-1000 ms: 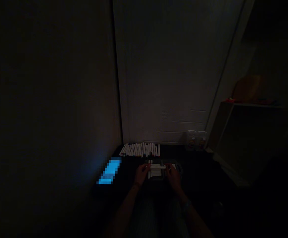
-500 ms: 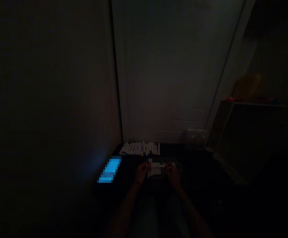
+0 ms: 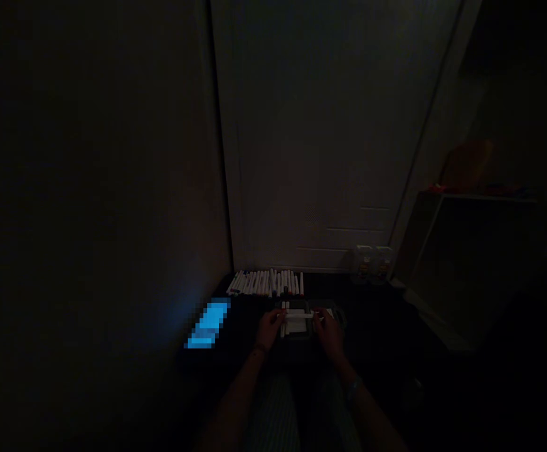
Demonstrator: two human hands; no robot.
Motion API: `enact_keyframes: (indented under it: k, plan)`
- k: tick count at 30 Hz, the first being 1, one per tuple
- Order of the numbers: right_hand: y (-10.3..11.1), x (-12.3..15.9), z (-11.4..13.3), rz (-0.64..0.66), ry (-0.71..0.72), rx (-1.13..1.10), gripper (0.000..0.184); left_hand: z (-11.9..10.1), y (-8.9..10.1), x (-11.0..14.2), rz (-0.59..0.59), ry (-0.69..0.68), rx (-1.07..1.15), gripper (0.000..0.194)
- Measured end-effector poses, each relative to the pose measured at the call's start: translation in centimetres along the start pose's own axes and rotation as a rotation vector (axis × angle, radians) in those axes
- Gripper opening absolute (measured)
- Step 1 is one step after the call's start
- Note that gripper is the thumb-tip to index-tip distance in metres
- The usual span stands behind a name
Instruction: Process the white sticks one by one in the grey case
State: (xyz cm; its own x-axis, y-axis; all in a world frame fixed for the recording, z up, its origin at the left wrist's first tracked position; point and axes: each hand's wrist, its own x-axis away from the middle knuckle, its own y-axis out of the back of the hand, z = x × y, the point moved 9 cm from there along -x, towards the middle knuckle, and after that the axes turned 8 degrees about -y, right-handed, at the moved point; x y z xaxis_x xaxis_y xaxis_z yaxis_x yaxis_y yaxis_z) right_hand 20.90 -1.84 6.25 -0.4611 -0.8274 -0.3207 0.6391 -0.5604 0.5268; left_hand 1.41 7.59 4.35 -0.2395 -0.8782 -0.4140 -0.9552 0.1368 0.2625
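Observation:
A white marker [image 3: 300, 316] lies level between my two hands, above an open case [image 3: 297, 337]. My left hand [image 3: 268, 328] pinches its left end, and my right hand [image 3: 329, 333] grips the right end. Under the marker, the case holds a pale card or paper insert [image 3: 295, 326]. Two more white markers [image 3: 283, 326] lie lengthwise along the left side of the case, beside my left fingertips. My right hand hides part of the case's other half. In the dim light, the marker's lettering and cap colour cannot be made out.
A row of many white markers [image 3: 268, 282] lies along the back of the dark table [image 3: 236, 358]. A glowing, pixelated screen [image 3: 209, 323] is at the left. Two clear packages [image 3: 372, 263] stand at the back right, near a shelf unit [image 3: 480, 251].
Both hands and the marker between them stay almost in place. The view is slightly sharper; nothing has been let go or taken hold of.

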Motion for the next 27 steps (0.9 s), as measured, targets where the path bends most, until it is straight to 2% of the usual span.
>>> enact_keyframes:
  k: [5,11,16,20,27]
  plan:
    - [0.15,-0.01,-0.2,-0.032,-0.001,0.026,0.033,-0.29,0.11,0.06,0.0,-0.028,-0.029,0.043]
    - [0.33,0.02,-0.03,-0.019,-0.033,0.009,0.034,0.11,0.37,0.18,-0.04,0.013,0.007,0.045]
    - [0.37,0.09,0.11,-0.02,-0.03,0.003,0.035,-0.2,-0.05,0.16,0.012,0.009,0.021,0.045]
    - [0.14,0.03,-0.18,-0.019,-0.03,0.009,0.035,-0.49,0.2,0.13,-0.01,-0.007,0.001,0.044]
    - [0.09,-0.06,-0.39,-0.031,-0.02,-0.008,0.034,0.42,0.28,-0.01,-0.031,0.012,-0.006,0.044]
